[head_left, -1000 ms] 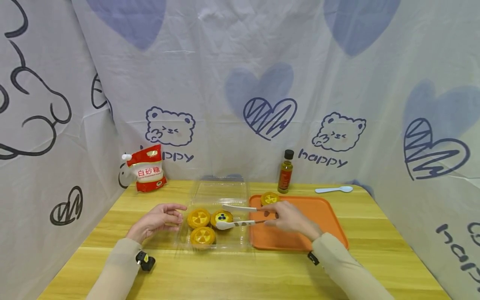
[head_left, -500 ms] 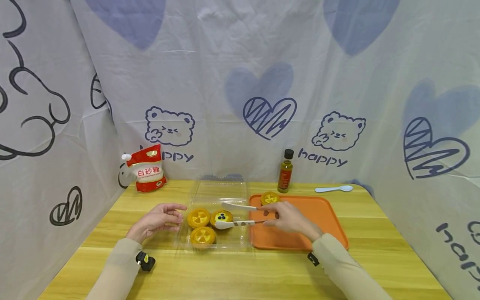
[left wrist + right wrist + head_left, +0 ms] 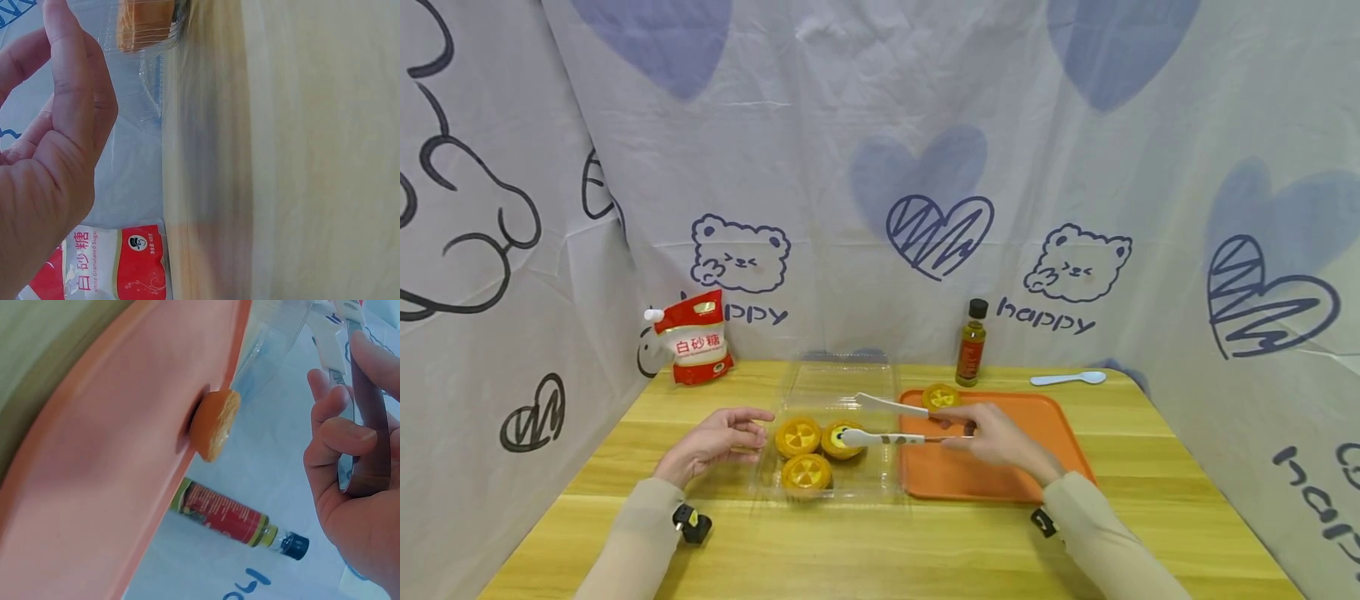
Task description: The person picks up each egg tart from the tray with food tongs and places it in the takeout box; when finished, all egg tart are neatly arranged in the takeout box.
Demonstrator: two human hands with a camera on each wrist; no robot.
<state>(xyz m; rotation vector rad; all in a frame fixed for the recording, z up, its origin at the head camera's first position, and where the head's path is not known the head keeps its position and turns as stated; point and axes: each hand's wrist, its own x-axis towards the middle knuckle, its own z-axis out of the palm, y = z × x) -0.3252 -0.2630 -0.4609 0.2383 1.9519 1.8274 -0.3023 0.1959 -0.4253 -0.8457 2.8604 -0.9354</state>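
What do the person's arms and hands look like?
The left sleeve and right sleeve are long, plain and beige. The left hand and right hand wear no gloves. A black gadget with a yellow patch is worn at left, another black gadget at right.

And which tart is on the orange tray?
The tart at the far left corner of the orange tray, near the bottle; the other three tarts are in the clear box.
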